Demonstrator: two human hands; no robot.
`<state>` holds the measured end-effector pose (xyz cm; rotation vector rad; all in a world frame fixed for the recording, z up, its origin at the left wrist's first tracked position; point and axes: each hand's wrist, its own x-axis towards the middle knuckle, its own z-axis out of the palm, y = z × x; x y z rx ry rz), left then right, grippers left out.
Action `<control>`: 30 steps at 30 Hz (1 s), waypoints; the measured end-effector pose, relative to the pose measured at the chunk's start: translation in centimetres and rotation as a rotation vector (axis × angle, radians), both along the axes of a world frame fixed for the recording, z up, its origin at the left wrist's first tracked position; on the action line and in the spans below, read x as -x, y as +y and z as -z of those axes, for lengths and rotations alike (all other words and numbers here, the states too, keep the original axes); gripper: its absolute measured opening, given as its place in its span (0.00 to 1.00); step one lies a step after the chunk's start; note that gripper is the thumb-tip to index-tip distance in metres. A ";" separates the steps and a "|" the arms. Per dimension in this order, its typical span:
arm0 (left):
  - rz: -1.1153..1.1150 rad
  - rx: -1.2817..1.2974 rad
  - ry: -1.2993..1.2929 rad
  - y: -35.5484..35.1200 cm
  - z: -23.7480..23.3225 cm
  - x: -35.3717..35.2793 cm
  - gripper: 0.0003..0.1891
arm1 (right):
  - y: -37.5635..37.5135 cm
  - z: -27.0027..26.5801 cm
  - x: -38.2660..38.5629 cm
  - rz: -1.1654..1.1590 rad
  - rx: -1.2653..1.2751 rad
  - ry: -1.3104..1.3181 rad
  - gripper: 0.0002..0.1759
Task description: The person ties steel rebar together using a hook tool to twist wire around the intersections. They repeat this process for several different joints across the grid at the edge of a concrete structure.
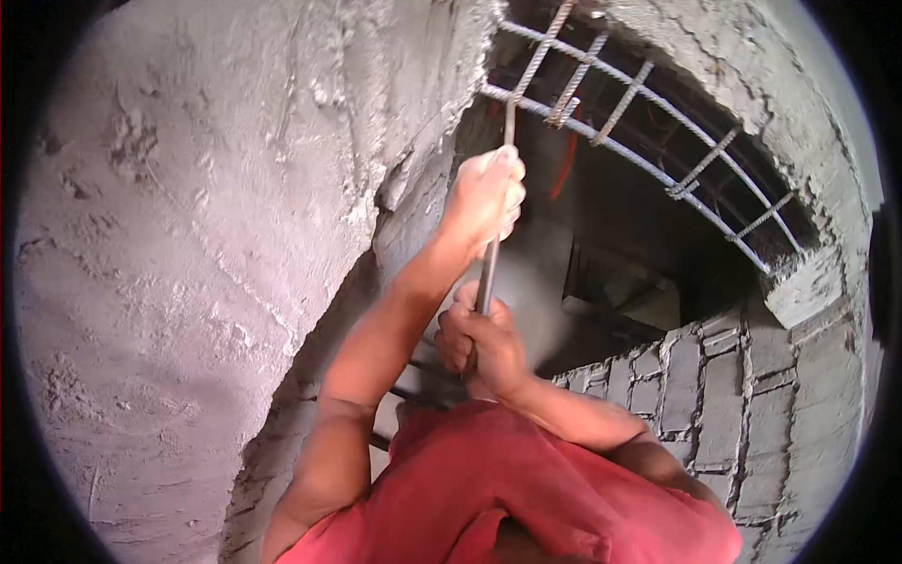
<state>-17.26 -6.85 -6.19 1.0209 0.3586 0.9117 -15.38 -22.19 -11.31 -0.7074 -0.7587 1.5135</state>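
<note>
The left hand (486, 199) is closed tight around a thin, straight grey steel rod (489, 273), fingers wrapped round it and the arm stretched out long. The right hand (481, 343) grips the same rod lower down, just beneath the left hand, also in a full fist, with a short bare length of rod showing between the two. Above the left hand the rod runs on and its tip meets the nearest bar of an exposed grid of ribbed, rust-grey reinforcing bars (620, 103). Whether it is hooked on or only pressed against that bar cannot be told. The grid spans a dark opening beyond both hands. To the left of the hands rises a rough, pitted grey concrete surface (188, 235), its broken edge just beside the left hand. To the right of the right hand and a little below it stands a wall of grey blocks with pale mortar joints (723, 395) — near, but apart from the hands. Below the right hand, the person's red cloth shirt (526, 498) fills the bottom of the view.
</note>
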 end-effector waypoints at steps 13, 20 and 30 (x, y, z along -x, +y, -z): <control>0.001 0.037 -0.306 -0.2 1.4 -4.0 0.16 | -0.8 1.0 -5.0 -0.060 -0.023 0.156 0.04; -0.256 -0.275 -0.156 -1.0 9.1 -7.7 0.23 | 2.7 10.8 -10.8 0.420 -0.058 -0.727 0.18; -0.447 -0.327 -0.159 0.8 9.7 -7.5 0.26 | 6.2 12.3 -10.8 0.527 -0.202 -0.897 0.32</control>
